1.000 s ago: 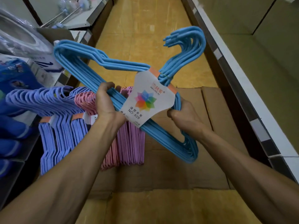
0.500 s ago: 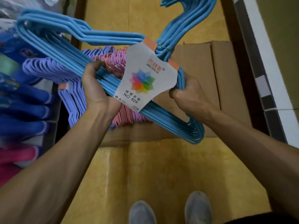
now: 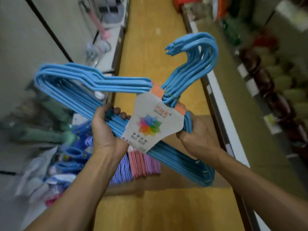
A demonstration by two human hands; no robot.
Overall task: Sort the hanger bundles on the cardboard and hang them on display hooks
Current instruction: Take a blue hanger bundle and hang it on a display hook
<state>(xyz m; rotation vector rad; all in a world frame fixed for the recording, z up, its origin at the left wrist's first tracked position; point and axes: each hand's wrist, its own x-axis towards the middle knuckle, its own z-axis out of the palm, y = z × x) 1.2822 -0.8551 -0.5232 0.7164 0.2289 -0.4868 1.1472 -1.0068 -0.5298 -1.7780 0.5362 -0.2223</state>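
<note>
I hold a bundle of light blue hangers (image 3: 93, 84) up in front of me, hooks pointing up and right. A white paper label (image 3: 150, 125) with a coloured flower wraps its middle. My left hand (image 3: 106, 129) grips the bundle's lower bar left of the label. My right hand (image 3: 195, 132) grips the bars at the label's right side. Below my hands, pink hanger bundles (image 3: 143, 164) and a purple one (image 3: 121, 170) lie on the brown cardboard (image 3: 205, 120) on the floor, mostly hidden by my arms.
A yellow floor aisle (image 3: 150, 47) runs ahead between shelves. Blurred blue and green goods (image 3: 70, 154) fill the left shelf. The right shelf (image 3: 275, 90) holds blurred dark and pale items, edged by a white strip.
The view has swung up from my feet toward the aisle ahead. Both hands keep their grip on the blue bundle, now raised higher over the cardboard.
</note>
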